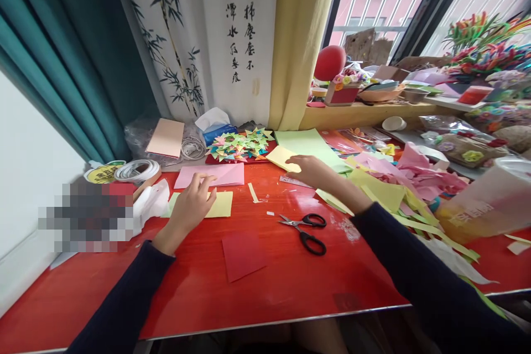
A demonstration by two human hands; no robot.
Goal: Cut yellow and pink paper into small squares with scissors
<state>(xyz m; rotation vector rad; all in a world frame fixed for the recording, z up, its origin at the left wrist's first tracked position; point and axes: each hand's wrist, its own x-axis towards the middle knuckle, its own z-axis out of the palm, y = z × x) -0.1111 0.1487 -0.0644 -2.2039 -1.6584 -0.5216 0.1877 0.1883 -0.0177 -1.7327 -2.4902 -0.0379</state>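
My left hand (pixel 193 199) hovers over a pale yellow-green sheet of paper (pixel 219 204), its fingers loosely bent and apart with nothing visible in them. Just beyond its fingertips lies pink paper (pixel 230 173). My right hand (pixel 313 170) has its fingers on the near right end of a pale yellow piece of paper (pixel 281 157); the thumb is mostly hidden. Behind that lies a large light green sheet (pixel 311 146). Black-handled scissors (pixel 305 227) rest partly opened between my arms. A red paper square (pixel 244 257) lies nearer to me.
A tray of folded paper stars (pixel 240 145) stands at the back. Paper scraps (pixel 423 171) and a large cup-like container (pixel 485 199) crowd the right. Tape rolls (pixel 136 170) and white tissue (pixel 151 204) lie left. The red table's front edge (pixel 265 325) runs close to me.
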